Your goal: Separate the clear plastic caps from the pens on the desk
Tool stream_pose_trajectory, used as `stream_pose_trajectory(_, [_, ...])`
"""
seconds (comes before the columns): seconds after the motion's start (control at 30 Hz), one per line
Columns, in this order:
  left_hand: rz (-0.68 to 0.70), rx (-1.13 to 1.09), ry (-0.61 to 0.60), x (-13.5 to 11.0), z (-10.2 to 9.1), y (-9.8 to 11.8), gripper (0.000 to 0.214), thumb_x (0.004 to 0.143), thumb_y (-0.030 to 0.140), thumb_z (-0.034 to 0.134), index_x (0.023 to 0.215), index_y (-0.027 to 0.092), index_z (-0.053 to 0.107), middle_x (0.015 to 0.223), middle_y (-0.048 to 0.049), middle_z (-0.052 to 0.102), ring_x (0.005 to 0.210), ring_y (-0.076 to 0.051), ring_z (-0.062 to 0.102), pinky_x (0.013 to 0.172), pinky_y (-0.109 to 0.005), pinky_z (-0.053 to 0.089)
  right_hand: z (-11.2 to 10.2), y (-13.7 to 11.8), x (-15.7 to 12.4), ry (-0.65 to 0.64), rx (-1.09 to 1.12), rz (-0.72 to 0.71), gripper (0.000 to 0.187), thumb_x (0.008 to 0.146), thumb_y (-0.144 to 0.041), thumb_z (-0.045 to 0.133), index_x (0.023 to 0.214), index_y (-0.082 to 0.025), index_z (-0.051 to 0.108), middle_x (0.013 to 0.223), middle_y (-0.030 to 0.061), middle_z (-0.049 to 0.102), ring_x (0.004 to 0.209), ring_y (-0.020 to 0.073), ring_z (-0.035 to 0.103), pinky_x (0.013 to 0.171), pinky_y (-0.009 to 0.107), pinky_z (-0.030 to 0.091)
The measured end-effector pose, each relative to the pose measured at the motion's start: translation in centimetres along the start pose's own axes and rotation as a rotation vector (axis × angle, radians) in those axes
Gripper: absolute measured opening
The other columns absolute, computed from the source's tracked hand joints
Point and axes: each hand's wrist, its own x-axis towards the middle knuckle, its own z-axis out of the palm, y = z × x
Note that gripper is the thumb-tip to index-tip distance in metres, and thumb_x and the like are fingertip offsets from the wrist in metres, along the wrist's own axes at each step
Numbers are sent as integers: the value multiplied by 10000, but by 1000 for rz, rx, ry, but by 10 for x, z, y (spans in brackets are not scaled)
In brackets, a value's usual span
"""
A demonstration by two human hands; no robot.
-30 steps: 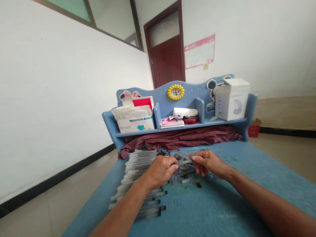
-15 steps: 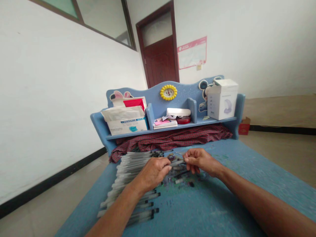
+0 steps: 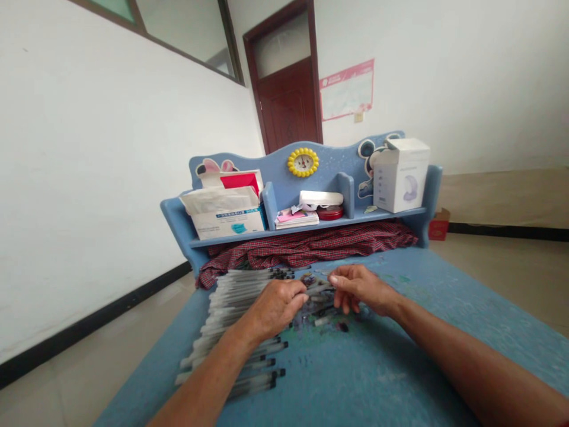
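Note:
My left hand (image 3: pixel 281 305) is closed in a pinch, with a pale, clear pen (image 3: pixel 317 289) projecting from its fingertips toward the right. Facing it, my right hand (image 3: pixel 365 289) pinches thumb and forefinger together near the pen's far end. Whatever small piece it holds is too small to make out. Under my left forearm a row of clear pens (image 3: pixel 222 320) with dark ends lies side by side on the blue desk (image 3: pixel 355 379). Loose small pen parts (image 3: pixel 320 321) and a dark cap-like piece (image 3: pixel 342 327) are scattered below and between my hands.
A blue shelf (image 3: pixel 306 224) backs the desk, carrying an open mask box (image 3: pixel 229 222), papers (image 3: pixel 296 220), a red round tin (image 3: pixel 330 212) and a white box (image 3: pixel 402 178). Checked red cloth (image 3: pixel 306 246) is bunched under it. A yellow clock (image 3: pixel 303 162) hangs above.
The view has shifted slightly. My hands stay close together over the loose parts, and the right fingertips seem a little farther from the pen.

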Motion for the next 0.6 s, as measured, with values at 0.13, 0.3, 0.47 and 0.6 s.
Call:
stream_pose_trajectory(0.13, [-8, 6, -14, 0, -1, 2, 213, 871, 202, 427, 839, 161, 634, 761, -29, 642, 723, -144, 597, 657, -221, 388, 2, 5, 2, 33, -71, 45, 517, 800, -650, 385, 707, -155, 501, 450, 4, 603, 288, 84, 485, 272, 158, 300])
stream_pose_trajectory(0.3, [-10, -17, -30, 0, 0, -1, 217, 872, 217, 423, 860, 167, 634, 774, -27, 651, 729, -143, 595, 653, -216, 389, 1, 4, 2, -13, -7, 6, 406, 729, -559, 569, 708, -164, 475, 504, -9, 626, 337, 79, 518, 299, 150, 309])
stream_pose_trajectory(0.47, [-26, -18, -33, -1, 1, -5, 241, 883, 220, 408, 848, 167, 640, 752, -23, 645, 710, -141, 593, 648, -213, 385, -3, 0, 1, 40, 127, -48, 355, 656, -437, 689, 750, -165, 480, 645, 23, 672, 460, 117, 602, 359, 178, 391])
stream_pose_trajectory(0.6, [-19, -23, -39, 0, 1, -4, 231, 883, 218, 414, 850, 164, 636, 757, -27, 642, 715, -141, 594, 659, -214, 383, -3, 2, 2, 107, 176, -86, 317, 647, -364, 703, 763, -171, 480, 665, 14, 665, 503, 132, 618, 367, 187, 411])
